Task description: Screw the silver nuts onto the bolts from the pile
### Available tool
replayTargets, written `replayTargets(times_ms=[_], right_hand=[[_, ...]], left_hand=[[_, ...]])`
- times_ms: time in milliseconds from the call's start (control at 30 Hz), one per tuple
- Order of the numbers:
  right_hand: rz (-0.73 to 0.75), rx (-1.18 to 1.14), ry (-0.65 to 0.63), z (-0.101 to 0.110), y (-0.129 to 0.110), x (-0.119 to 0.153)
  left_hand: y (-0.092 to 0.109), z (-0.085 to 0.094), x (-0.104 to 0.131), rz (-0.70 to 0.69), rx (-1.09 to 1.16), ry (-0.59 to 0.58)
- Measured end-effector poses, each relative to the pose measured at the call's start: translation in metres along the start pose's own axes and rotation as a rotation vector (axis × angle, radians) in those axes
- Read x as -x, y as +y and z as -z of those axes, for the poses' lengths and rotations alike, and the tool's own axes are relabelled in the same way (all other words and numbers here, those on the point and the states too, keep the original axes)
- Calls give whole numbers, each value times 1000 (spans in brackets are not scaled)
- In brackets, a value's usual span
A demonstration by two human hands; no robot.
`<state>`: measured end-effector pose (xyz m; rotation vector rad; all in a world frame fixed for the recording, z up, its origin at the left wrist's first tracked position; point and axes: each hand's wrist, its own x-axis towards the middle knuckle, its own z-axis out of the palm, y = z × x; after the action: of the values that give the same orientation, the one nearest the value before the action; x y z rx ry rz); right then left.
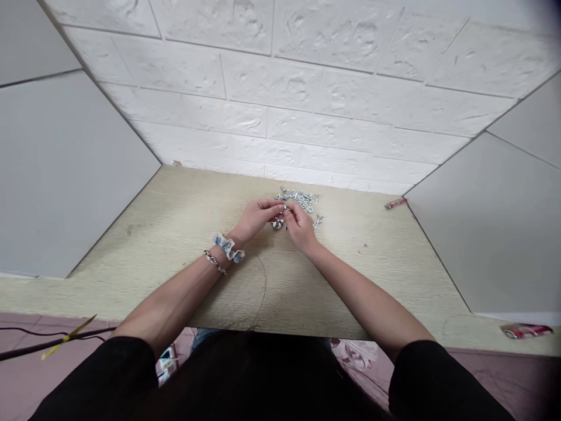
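My left hand (259,216) and my right hand (301,228) meet over the middle of the wooden tabletop. Their fingertips pinch a small silvery fastener (285,208) between them; its exact shape is mostly covered by the fingers. Just beyond lies a loose pile of metal bolts, nuts and washers (301,197), with a flat round washer (310,209) on its near side. A few bolts (318,221) lie apart, right of my right hand. Beneath the left fingers sits a small roundish metal piece (277,224), partly hidden.
A white brick-patterned wall (289,88) closes off the back. Grey panels stand at the left (74,169) and right (495,228). One red battery-like cylinder (395,203) lies by the right panel, another (528,331) at the front right edge. A dark cable (52,345) hangs front left.
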<state>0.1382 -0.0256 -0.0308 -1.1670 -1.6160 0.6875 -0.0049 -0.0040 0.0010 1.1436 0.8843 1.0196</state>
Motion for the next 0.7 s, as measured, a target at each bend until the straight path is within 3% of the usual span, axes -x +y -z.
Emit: replayTargets(times_ms=[367,700], right_hand=[[49,51,-29,1,-5,-1],[3,83,-80,0,-2,0]], left_hand=[[-1,0,-1,12,-16,67],[-2,1,-1,18,-41,42]])
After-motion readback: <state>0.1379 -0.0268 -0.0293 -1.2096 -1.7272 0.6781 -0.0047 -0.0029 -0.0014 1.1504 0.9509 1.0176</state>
